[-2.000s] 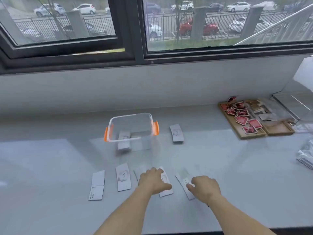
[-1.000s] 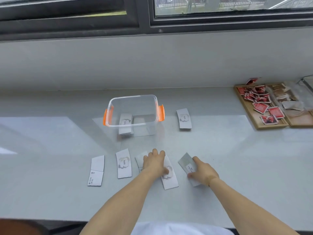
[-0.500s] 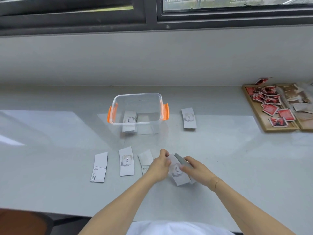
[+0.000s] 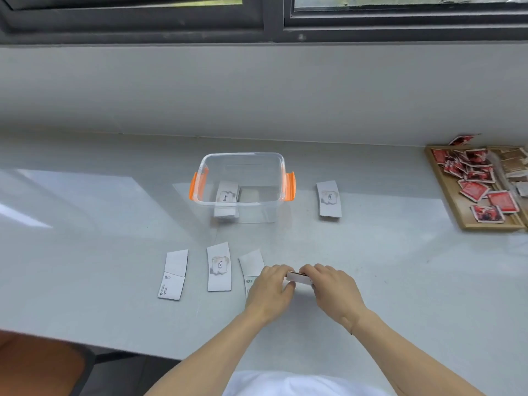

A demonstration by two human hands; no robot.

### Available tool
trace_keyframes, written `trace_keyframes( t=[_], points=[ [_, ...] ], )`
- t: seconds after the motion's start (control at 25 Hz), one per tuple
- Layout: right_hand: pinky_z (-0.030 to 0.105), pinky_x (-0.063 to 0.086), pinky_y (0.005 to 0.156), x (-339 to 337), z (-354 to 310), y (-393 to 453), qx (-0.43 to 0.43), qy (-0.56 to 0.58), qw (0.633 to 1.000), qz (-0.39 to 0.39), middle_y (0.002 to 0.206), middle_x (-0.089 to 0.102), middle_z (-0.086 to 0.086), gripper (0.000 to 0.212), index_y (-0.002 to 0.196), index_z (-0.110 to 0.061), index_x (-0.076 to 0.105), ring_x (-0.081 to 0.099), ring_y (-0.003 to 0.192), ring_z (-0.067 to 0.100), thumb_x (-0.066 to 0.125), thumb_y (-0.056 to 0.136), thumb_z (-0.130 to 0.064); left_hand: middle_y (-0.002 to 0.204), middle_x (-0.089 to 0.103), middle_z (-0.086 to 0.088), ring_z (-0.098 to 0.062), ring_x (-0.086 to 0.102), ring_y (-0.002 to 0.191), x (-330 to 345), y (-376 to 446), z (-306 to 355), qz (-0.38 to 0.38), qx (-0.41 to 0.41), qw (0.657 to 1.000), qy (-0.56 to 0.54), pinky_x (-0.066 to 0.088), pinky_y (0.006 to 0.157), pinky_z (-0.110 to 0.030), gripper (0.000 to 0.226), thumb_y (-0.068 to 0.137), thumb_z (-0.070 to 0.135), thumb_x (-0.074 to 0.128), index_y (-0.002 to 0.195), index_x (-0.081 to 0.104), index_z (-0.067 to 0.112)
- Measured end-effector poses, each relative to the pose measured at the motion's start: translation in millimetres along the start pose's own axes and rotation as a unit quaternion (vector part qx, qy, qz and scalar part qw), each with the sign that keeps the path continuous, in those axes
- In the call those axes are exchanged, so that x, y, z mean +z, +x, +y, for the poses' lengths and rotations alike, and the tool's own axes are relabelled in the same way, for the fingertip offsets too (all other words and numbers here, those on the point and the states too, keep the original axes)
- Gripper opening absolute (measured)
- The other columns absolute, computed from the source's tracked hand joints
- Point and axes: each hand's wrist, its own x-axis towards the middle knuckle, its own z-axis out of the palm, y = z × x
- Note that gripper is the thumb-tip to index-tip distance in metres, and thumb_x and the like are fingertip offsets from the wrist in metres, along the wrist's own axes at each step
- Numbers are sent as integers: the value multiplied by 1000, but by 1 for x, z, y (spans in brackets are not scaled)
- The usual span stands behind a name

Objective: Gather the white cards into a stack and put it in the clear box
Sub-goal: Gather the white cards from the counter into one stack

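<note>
I hold a small stack of white cards (image 4: 298, 277) between my two hands, low over the grey table (image 4: 385, 267). My left hand (image 4: 271, 290) pinches the left end of the stack. My right hand (image 4: 333, 284) pinches the right end. My fingers are closed on the stack, and I see only its thin edge between them.

More white cards lie flat on the table. One card (image 4: 251, 264) is right by my left hand, and my hand hides its near end. To the left of it lies a card with the word "love" (image 4: 219, 267) on it. Further left lies a card with small print (image 4: 173, 275) on its near half. These three lie side by side in a row and do not touch each other.

The clear box (image 4: 243, 187) stands farther back on the table, behind that row. It has orange handles (image 4: 195, 186) on its left and right sides, and no lid is on it. Inside it, on the left, are some white cards (image 4: 226, 200) already. Another "love" card (image 4: 328, 199) lies on the table just to the right of the box.

Far off to the right is a wooden tray (image 4: 463, 215) with red packets (image 4: 473, 191) in it. A window frame (image 4: 271, 27) runs along the top.
</note>
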Motion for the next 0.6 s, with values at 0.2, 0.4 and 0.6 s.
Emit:
trace_keyframes(
  t=[0.2, 0.4, 0.6],
  points=[
    [34, 29, 65, 17, -1, 0, -11, -76, 997, 2, 100, 58, -2, 51, 120, -26, 47, 52, 88, 26, 44, 78, 3, 117, 61, 9, -17, 49, 112, -12, -3, -31, 45, 9, 996, 78, 42, 93, -33, 30, 88, 26, 56, 118, 59, 24],
    [35, 30, 63, 18, -1, 2, -4, -93, 996, -1, 97, 60, -1, 29, 113, -23, 52, 53, 84, 28, 49, 87, -11, 139, 47, 4, -24, 38, 129, -49, 15, -60, 2, 75, 977, 198, 37, 99, -39, 53, 78, 27, 62, 130, 52, 31],
    [37, 41, 61, 20, -3, -4, -12, -81, 997, 9, 89, 63, 0, 22, 105, -22, 60, 57, 76, 28, 63, 83, -23, 160, 19, 5, -20, 20, 143, -81, 46, -63, -140, 165, 909, 357, 25, 111, -43, 68, 77, 33, 61, 140, 36, 44]
  ],
)
